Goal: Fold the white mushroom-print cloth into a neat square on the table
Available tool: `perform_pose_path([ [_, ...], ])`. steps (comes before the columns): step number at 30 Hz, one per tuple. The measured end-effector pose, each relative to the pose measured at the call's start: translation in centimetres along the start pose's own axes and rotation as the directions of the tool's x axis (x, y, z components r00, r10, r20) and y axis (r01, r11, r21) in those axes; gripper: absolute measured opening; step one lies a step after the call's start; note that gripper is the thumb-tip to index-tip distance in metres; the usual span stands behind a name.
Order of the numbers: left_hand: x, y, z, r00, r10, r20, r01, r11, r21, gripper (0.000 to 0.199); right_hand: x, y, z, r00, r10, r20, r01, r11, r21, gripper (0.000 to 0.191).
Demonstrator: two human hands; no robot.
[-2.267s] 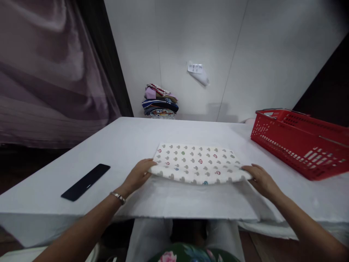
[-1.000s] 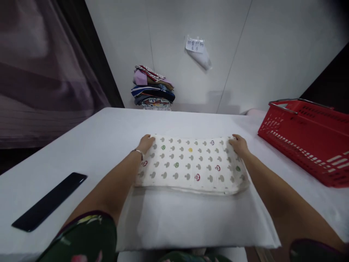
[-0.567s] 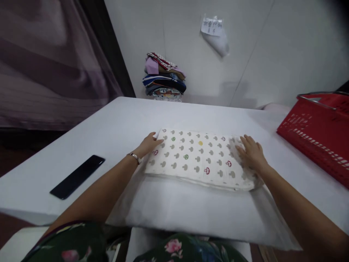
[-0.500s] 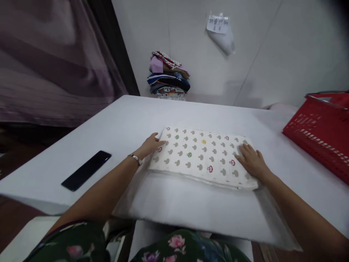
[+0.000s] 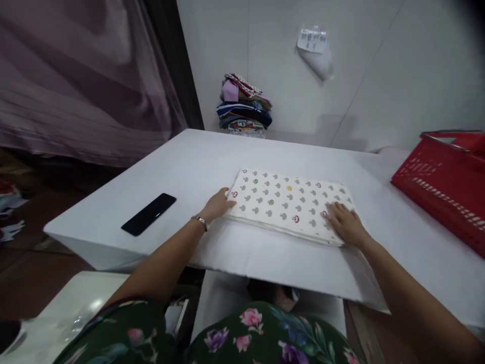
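A folded white cloth [image 5: 288,205] printed with grey, red, green and yellow mushrooms lies flat on the white table. At its left edge is my left hand [image 5: 219,203], thumb over the top and fingers stretched along the side; a bracelet circles that wrist. My right hand [image 5: 345,222] rests open on the cloth's right end, fingers spread flat over the print. Beneath the cloth, a clear plastic sheet or bag [image 5: 373,285] reaches forward and hangs past the table's front edge.
A black phone [image 5: 149,214] lies on the table [image 5: 182,156] at left. A red basket [image 5: 443,182] stands at right. Folded clothes [image 5: 245,103] are piled by the wall, where a paper note [image 5: 313,43] hangs. A white stool-like surface [image 5: 76,308] is at lower left.
The camera view has shifted, so the table appears higher and further right. My left thumb and fingers have shifted slightly at the cloth's left edge; my right hand remains on top.
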State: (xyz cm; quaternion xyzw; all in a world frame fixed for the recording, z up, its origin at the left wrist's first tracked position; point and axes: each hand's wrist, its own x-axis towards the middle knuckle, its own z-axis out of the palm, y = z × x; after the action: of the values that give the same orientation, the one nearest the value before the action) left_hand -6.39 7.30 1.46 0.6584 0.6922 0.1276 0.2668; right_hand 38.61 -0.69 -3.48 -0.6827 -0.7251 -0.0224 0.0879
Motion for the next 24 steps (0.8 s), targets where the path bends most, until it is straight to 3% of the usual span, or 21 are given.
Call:
perform_pose_path([
  [3, 0.0, -0.3, 0.3, 0.999, 0.014, -0.041, -0.013, 0.999, 0.029, 0.066, -1.0, 1.3, -0.8, 0.992, 0.093, -0.083, -0.086, 0.993, 0.086, 0.049],
  [6, -0.5, -0.5, 0.5, 0.995, 0.044, -0.088, -0.041, 0.999, 0.034, 0.067, -3.3, 2.6, -1.7, 0.956, 0.261, -0.131, -0.206, 0.921, 0.331, 0.049],
  [9, -1.2, -0.7, 0.7, 0.984, 0.045, -0.173, -0.043, 0.999, 0.017, 0.067, -6.0, 3.8, -2.5, 0.826, 0.538, -0.167, -0.338, 0.710, 0.618, 0.051],
  [11, -1.8, -0.7, 0.8, 0.980, 0.020, -0.199, -0.024, 0.999, -0.021, 0.068, -7.5, 4.2, -2.8, 0.733, 0.673, -0.099, -0.381, 0.526, 0.760, 0.048],
  [14, -2.7, -0.5, 1.0, 0.972, 0.033, -0.233, -0.039, 0.999, -0.022, 0.065, -8.7, 4.3, -3.3, 0.686, 0.727, 0.034, -0.407, 0.344, 0.846, 0.039],
  [17, -3.4, -0.3, 1.3, 0.962, 0.050, -0.268, -0.043, 0.999, 0.031, 0.057, -8.7, 3.9, -3.4, 0.722, 0.688, 0.070, -0.424, 0.360, 0.831, 0.035],
  [20, -3.6, 0.0, 1.6, 0.955, 0.018, -0.296, -0.003, 0.999, 0.050, 0.055, -7.9, 3.3, -3.3, 0.765, 0.639, 0.082, -0.467, 0.463, 0.754, 0.038],
  [24, -3.4, 0.1, 1.9, 0.946, 0.006, -0.324, 0.017, 0.997, 0.069, 0.060, -5.9, 2.9, -3.2, 0.788, 0.608, 0.098, -0.539, 0.605, 0.586, 0.041],
])
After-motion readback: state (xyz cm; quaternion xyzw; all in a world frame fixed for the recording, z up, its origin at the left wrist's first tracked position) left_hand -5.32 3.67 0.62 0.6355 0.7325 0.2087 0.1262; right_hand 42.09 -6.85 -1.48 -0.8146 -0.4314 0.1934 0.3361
